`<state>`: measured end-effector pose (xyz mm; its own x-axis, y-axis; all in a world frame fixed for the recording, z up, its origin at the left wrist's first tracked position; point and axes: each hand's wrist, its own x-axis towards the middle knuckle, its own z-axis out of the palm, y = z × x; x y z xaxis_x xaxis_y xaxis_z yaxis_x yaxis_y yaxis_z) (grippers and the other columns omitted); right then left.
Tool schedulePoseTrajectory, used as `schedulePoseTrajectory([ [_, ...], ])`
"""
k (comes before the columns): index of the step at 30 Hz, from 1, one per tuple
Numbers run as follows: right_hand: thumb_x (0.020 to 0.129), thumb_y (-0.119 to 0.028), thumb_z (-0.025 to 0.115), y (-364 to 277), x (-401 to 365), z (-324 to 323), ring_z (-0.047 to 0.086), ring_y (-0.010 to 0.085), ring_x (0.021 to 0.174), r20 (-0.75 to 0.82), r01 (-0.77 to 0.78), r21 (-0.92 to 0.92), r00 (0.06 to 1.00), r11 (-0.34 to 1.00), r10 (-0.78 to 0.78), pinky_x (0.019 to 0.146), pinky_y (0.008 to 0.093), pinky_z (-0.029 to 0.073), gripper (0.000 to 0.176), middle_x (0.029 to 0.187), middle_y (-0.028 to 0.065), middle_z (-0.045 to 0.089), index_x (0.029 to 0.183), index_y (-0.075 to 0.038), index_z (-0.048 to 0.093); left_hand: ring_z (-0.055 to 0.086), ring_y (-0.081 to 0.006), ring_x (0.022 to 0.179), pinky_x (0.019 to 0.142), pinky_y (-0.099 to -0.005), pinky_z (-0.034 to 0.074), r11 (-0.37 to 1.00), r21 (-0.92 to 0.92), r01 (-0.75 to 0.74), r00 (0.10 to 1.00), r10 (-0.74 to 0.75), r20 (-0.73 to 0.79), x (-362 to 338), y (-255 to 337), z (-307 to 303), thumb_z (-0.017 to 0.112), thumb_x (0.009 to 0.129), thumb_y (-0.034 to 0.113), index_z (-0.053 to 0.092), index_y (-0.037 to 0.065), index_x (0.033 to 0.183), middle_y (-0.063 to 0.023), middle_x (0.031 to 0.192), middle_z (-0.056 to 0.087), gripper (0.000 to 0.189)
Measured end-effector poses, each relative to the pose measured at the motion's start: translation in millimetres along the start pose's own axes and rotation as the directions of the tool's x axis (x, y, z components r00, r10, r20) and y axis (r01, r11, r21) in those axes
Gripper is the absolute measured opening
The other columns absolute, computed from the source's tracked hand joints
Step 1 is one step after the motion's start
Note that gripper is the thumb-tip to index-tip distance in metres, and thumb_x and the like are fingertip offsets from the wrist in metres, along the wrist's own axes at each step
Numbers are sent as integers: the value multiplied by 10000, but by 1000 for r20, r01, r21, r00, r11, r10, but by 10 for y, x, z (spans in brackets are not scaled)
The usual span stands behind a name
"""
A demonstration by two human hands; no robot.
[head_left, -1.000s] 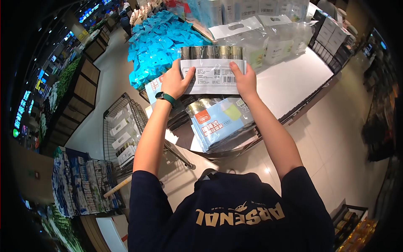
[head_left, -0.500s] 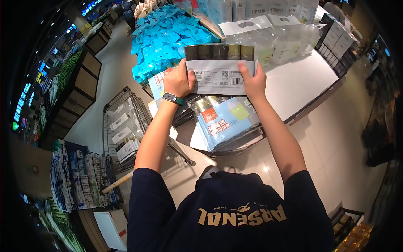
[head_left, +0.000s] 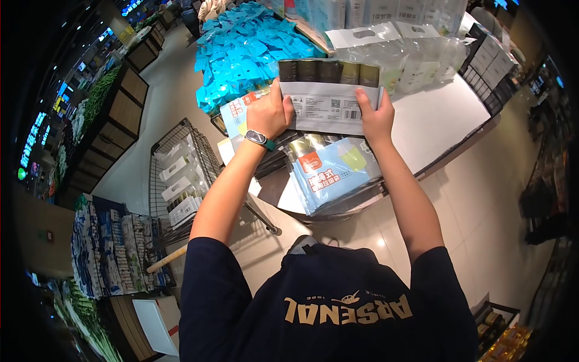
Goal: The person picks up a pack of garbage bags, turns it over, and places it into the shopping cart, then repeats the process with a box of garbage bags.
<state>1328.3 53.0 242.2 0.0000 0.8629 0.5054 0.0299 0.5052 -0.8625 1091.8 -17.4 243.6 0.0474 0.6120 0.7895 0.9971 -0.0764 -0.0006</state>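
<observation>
Between my two hands is a flat pack of garbage bag rolls (head_left: 329, 99), its dark rolls showing along the top and a white printed label with a barcode below. My left hand (head_left: 269, 113), with a wristband, is closed on the pack's left end, thumb on the label. At the other end, my right hand (head_left: 377, 114) grips it with the thumb on the front face. Just below lie light-blue packs (head_left: 329, 175) with an orange mark, stacked at the table's edge. Another blue pack (head_left: 234, 114) lies to the left, partly behind my left hand.
Many bright blue packets (head_left: 247, 51) are heaped behind. Clear bags with white handle tops (head_left: 368, 36) stand on the white tabletop (head_left: 443, 111). A wire cart (head_left: 181, 175) holding similar packs is at my left. A black wire basket (head_left: 482, 90) with boxes sits on the right.
The pack and both hands have shifted slightly to the right in view, and the pack is tilted a little more. Both hands keep their hold.
</observation>
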Motion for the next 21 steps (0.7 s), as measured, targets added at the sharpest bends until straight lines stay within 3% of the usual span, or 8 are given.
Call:
schedulePoseTrajectory([
  [9,858,-391,695,31,10,11,640,213,807,-8,28,-41,1000,999,-28,745,332,497,427,884,132,683,994,7,618,601,-277,491,462,-387,476,1000,-22,6,1000,-6,4,15,7,-18,544,878,226,488,-39,1273,-114,588,602,479],
  [21,883,-437,643,8,-17,42,663,296,814,-33,55,-228,997,972,-64,750,374,504,472,880,183,683,1007,16,600,621,-288,518,479,-396,499,989,-142,49,999,-47,18,-13,-28,16,545,890,242,484,-54,1262,-125,591,610,479],
])
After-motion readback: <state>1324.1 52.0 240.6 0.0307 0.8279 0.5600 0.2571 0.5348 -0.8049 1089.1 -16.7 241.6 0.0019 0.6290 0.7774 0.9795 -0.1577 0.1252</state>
